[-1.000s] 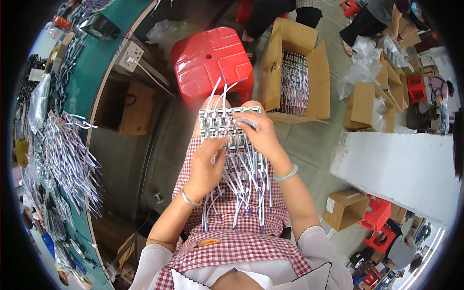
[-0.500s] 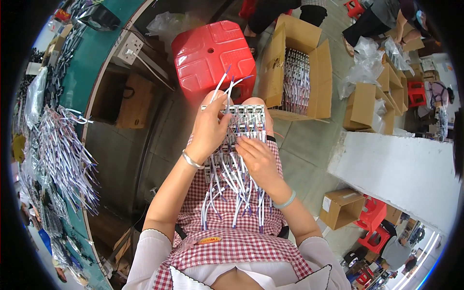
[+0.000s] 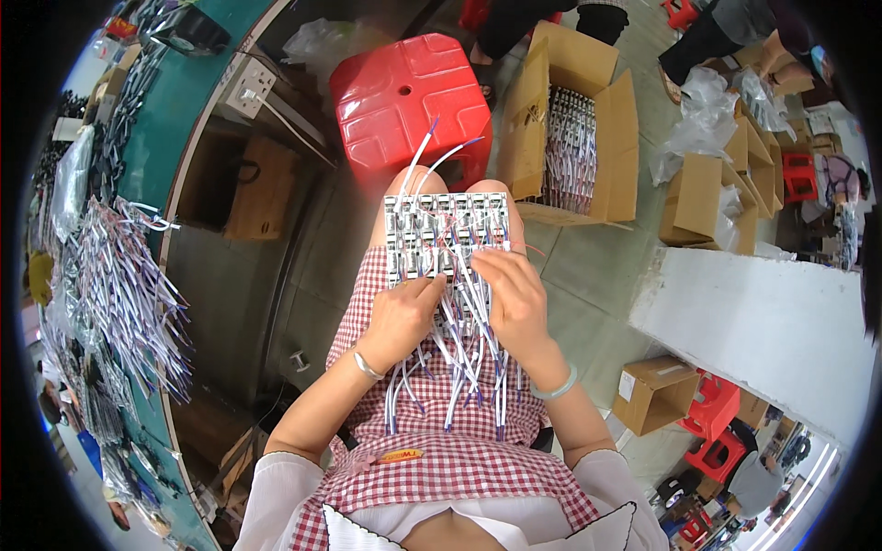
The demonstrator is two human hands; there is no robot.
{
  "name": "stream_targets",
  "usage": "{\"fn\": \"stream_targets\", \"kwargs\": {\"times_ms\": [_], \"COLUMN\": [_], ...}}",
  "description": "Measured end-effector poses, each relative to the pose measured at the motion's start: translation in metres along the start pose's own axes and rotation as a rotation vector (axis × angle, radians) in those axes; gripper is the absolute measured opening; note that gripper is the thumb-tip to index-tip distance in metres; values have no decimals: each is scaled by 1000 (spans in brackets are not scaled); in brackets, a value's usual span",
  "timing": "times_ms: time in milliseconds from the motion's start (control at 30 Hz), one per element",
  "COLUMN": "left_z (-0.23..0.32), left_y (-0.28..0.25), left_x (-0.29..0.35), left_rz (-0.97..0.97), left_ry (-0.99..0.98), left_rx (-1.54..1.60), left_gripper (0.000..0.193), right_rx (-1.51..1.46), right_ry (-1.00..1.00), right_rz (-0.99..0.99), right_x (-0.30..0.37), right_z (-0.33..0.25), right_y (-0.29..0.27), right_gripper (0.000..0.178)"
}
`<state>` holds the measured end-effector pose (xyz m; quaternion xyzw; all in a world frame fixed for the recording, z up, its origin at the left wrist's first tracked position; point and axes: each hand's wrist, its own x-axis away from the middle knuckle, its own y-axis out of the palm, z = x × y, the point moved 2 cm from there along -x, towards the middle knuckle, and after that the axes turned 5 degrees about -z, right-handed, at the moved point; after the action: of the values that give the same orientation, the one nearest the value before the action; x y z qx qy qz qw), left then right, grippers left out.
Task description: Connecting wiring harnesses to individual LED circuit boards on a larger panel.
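Observation:
Across my knees, over a red checked apron (image 3: 432,477), lies a panel of small white circuit boards (image 3: 401,225) in rows. White cables with purple ends (image 3: 457,354) trail from it toward my lap. Two more white cables (image 3: 424,151) stick out past its far left edge, and thin red wires cross its middle. My left hand (image 3: 404,317) is closed at the panel's near edge, thumb and forefinger together; what they pinch is too small to tell. My right hand (image 3: 519,298) rests on the right side, its bent fingertips closed beside the cables, their grip partly hidden.
A red stool (image 3: 409,101) stands just beyond my knees. Right of it, an open carton (image 3: 606,165) holds similar panels. On my left, a green bench (image 3: 197,73) carries a big bundle of white cables (image 3: 129,294). A white ledge (image 3: 753,317) and a smaller carton (image 3: 652,395) are at right.
My left hand has let go of the white cables at the far left and come back to the panel's near edge. My right hand has shifted slightly right.

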<state>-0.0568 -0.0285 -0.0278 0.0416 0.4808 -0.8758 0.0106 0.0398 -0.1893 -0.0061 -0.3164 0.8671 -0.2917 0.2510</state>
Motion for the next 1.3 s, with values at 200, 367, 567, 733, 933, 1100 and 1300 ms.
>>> {"fn": "stream_targets", "kwargs": {"times_ms": [200, 367, 567, 733, 933, 1100, 1300], "left_z": [17, 11, -18, -33, -42, -25, -11], "left_y": [0, -9, -19, -26, -22, -21, -13], "left_x": [-4, 6, -11, -69, -84, -43, -17], "left_rz": [-17, -114, 108, 266, 194, 113, 58], "left_ry": [116, 91, -272, -330, -233, -79, 54], "left_rx": [-47, 108, 425, 304, 271, 117, 23], "left_gripper": [32, 37, 17, 24, 11, 14, 17], "right_rx": [14, -90, -22, 79, 61, -116, -10], "right_ry": [-131, -197, -169, -183, -195, -167, -178], "right_rz": [-50, -12, -16, 8, -14, -37, -19], "right_x": [-22, 8, 6, 9, 10, 16, 2], "right_z": [7, 33, 24, 28, 23, 26, 21], "right_y": [15, 62, 68, 65, 66, 74, 37], "right_gripper": [33, 34, 33, 33, 27, 33, 29]}}
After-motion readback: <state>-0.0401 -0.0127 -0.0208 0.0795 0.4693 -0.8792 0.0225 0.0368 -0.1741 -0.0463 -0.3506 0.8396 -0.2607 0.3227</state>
